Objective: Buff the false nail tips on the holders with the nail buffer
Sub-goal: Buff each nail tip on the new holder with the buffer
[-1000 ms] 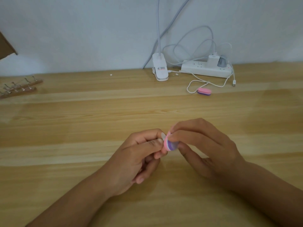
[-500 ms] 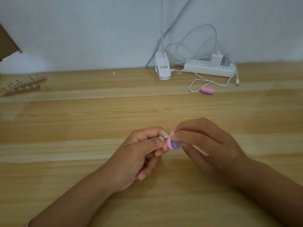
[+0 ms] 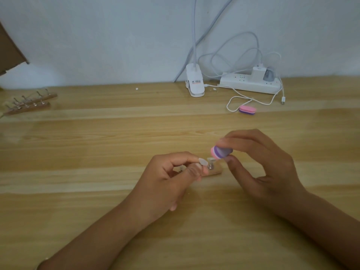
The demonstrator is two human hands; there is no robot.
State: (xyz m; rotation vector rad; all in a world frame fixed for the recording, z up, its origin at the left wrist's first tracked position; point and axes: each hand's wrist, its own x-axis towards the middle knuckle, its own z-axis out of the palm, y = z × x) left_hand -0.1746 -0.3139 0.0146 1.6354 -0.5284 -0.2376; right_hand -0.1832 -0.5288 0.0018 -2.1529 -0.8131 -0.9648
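Observation:
At the table's centre my left hand point(image 3: 171, 174) pinches a clear false nail tip point(image 3: 203, 162) on its metal holder between thumb and forefinger. A wooden holder base point(image 3: 214, 171) lies just right of that hand, with another metal post point(image 3: 210, 164) standing on it. My right hand point(image 3: 259, 164) grips a pink and purple nail buffer point(image 3: 220, 152) between thumb and fingers, lifted slightly above and right of the nail tip, apart from it.
Two wooden holder strips point(image 3: 29, 102) with several metal posts lie at far left. A second pink and purple buffer point(image 3: 247, 110) lies at back right beside a white cable, a power strip point(image 3: 249, 83) and a white lamp clamp point(image 3: 194, 82). A cardboard edge point(image 3: 9, 51) juts in upper left.
My right hand has lifted the buffer up and to the right, off the nail tip. The wooden base and a second post now show between my hands.

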